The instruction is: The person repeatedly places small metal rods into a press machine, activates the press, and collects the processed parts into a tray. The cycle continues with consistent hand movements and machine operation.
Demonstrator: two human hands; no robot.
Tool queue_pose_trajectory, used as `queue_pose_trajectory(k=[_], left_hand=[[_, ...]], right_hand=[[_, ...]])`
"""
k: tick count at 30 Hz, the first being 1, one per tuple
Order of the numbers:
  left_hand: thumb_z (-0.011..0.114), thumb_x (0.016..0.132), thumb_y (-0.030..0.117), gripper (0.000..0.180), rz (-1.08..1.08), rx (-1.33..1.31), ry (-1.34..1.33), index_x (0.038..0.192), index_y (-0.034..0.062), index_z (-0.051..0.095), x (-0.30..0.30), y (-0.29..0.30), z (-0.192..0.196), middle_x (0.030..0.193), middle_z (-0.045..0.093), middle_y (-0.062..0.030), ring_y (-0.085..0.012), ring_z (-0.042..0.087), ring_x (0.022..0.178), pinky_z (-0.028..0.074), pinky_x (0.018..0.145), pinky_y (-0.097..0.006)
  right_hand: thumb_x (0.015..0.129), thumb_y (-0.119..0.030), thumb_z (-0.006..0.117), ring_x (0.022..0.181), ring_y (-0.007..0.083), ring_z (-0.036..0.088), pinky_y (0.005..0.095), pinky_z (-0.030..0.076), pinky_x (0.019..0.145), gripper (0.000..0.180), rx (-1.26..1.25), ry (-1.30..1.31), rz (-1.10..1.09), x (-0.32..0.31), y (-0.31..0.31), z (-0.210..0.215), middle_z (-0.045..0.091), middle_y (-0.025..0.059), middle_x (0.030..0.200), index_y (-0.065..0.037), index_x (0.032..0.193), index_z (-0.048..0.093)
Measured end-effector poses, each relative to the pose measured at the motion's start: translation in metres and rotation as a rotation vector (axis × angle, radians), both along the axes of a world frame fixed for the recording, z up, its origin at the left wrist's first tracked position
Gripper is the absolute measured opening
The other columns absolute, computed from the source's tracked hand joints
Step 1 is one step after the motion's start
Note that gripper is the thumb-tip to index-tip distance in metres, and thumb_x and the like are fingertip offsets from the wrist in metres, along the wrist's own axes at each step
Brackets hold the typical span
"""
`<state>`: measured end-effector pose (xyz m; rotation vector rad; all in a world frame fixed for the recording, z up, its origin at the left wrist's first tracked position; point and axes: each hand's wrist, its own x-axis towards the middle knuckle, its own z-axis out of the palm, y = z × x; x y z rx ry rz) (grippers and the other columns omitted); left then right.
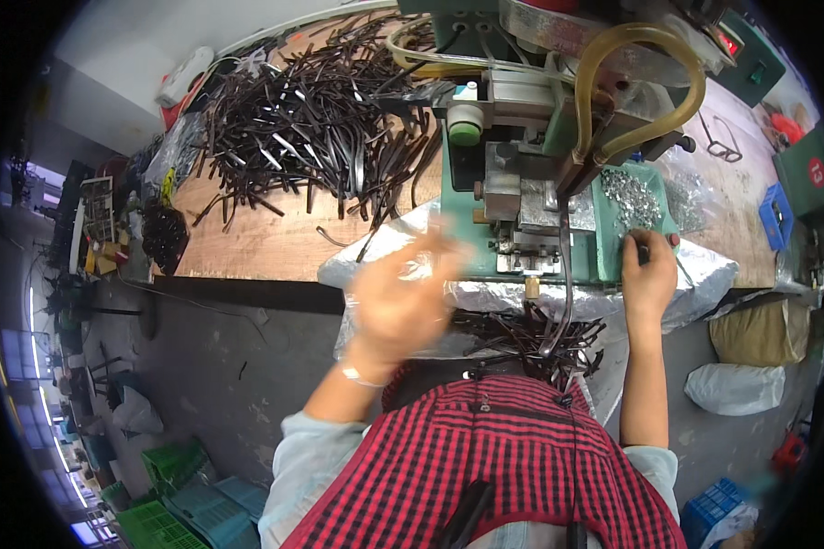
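The left hand (401, 297) is a blur in front of the green machine (522, 183), fingers spread loosely; whether it holds anything I cannot tell. The right hand (648, 270) rests at the lip of the tray (604, 247) of small metal parts (634, 197), fingers curled round a thin dark tool (only its tip shows). A heap of dark strips (311, 119) covers the wooden bench (256, 242) to the left, well apart from both hands; more strips (531, 339) lie in the plastic-lined catch just below the machine. Judging from this, the work goes best with the right hand steadied on the tray edge, lifting one metal part at a time, while the left keeps clear of the press head
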<state>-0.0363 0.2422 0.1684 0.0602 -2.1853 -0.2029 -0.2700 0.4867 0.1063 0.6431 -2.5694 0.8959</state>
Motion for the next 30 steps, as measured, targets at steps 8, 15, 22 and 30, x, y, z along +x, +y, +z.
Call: queue_pose_trajectory(k=[8,15,22,30], left_hand=[[0.071,0.078,0.004,0.015,0.173,-0.164,-0.816,0.093,0.0027,0.071,0.089,-0.165,-0.051,0.107,0.068,-0.011,-0.034,0.061,0.106,0.051,0.094,-0.044],[0.068,0.089,0.003,0.018,0.388,0.002,-0.556,0.106,0.0078,0.07,0.057,-0.194,0.009,0.074,0.063,-0.0109,-0.0252,0.062,0.07,0.05,0.064,-0.038],[0.071,0.094,0.003,0.042,-0.22,1.148,-0.178,0.133,-0.0021,0.058,-0.042,-0.141,-0.036,0.131,0.07,-0.0142,-0.0155,0.069,0.109,0.054,0.091,-0.027],[0.069,0.099,0.005,0.011,0.049,0.91,0.191,0.099,-0.0048,0.074,-0.036,-0.112,-0.036,0.096,0.071,-0.0055,-0.0101,0.061,0.093,0.047,0.087,-0.024]], right_hand=[[0.097,-0.009,0.069,0.089,0.0163,0.069,0.0292,0.052,0.085,0.016,-0.338,-0.192,0.095,-0.012,-0.012,-0.009,0.074,0.0094,0.097,-0.002,0.111,0.071],[0.098,-0.009,0.068,0.097,0.0137,0.067,0.0279,0.05,0.095,0.019,-0.42,-0.276,0.073,0.0,0.008,-0.009,0.075,0.0077,0.107,0.002,0.112,0.072],[0.094,-0.006,0.07,0.093,0.0179,0.071,0.0309,0.052,0.09,0.015,-0.448,-0.253,0.134,-0.019,-0.025,-0.014,0.076,0.0115,0.1,0.0,0.107,0.074],[0.091,-0.001,0.069,0.095,0.0234,0.07,0.034,0.051,0.087,0.013,-0.308,-0.005,-0.098,0.021,0.064,0.0,0.074,0.0105,0.098,0.001,0.103,0.074]])
